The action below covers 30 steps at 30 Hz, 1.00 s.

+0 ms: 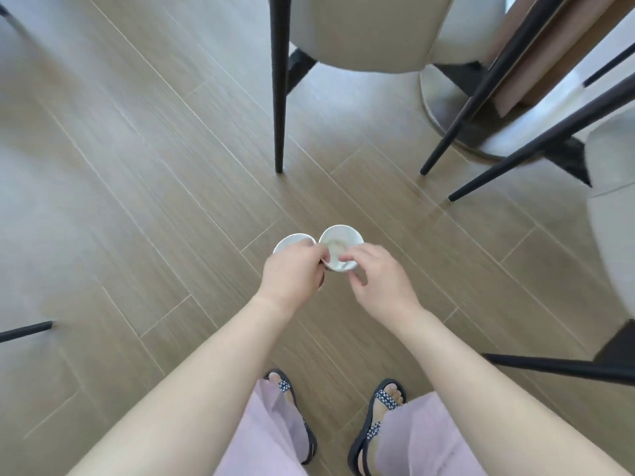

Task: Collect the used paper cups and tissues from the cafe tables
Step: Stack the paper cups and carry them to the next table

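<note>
We hold two paper cups (343,237) in left hand (292,269), fingers clamped round them | right hand (378,283) fingers loosely curled, index tip pressing what looks like tissue (334,248) inside | cups gathered; we judge disposal left

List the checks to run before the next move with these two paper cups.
1. Left hand grips the left cup, its fingertips reaching the right cup at the rim: ok.
2. Both cups have their mouths up and rims touching: ok.
3. Tissue in the right cup: ok, a pale crumpled wad lies inside.
4. Left cup empty enough for nesting: cannot tell, the hand covers most of it.
5. Right hand has a firm hold on the right cup: cannot tell, its fingertips are at the near rim.
6. Chair leg ahead stands apart from the cups: ok.
</note>
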Tool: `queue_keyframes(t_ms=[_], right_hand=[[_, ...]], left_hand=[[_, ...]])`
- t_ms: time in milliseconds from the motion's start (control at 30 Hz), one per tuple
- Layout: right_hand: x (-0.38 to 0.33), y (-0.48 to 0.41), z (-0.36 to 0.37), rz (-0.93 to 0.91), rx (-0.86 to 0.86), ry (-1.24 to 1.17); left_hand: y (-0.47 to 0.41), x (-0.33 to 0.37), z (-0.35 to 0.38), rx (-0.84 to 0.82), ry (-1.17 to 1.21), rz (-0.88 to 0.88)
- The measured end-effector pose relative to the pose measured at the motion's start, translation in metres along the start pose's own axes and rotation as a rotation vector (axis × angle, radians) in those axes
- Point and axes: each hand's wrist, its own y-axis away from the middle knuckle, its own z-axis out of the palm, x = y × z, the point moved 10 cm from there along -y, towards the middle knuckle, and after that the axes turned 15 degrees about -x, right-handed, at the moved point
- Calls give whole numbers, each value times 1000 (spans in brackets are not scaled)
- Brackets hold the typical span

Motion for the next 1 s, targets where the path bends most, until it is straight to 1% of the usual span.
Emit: queue_keyframes(t_ms=[233, 300, 400, 533, 667, 900, 1000], right_hand=[[-180, 76, -162, -43, 22, -3], [-219, 93, -198, -55, 35, 12], [-259, 112, -237, -45, 66, 29], [-291, 132, -270, -23, 120, 73], [-309, 149, -289, -14, 191, 89], [-327, 180, -302, -1, 254, 87], [-332, 189, -307, 6, 288, 86]], left_hand=[[155, 91, -193, 65, -32, 68], [189, 112, -235, 83, -35, 86], [227, 137, -280, 102, -46, 123], [261, 159, -314, 126, -69, 166], [279, 169, -330, 143, -55, 213], [309, 176, -358, 248, 0, 289], [316, 175, -363, 265, 4, 320]])
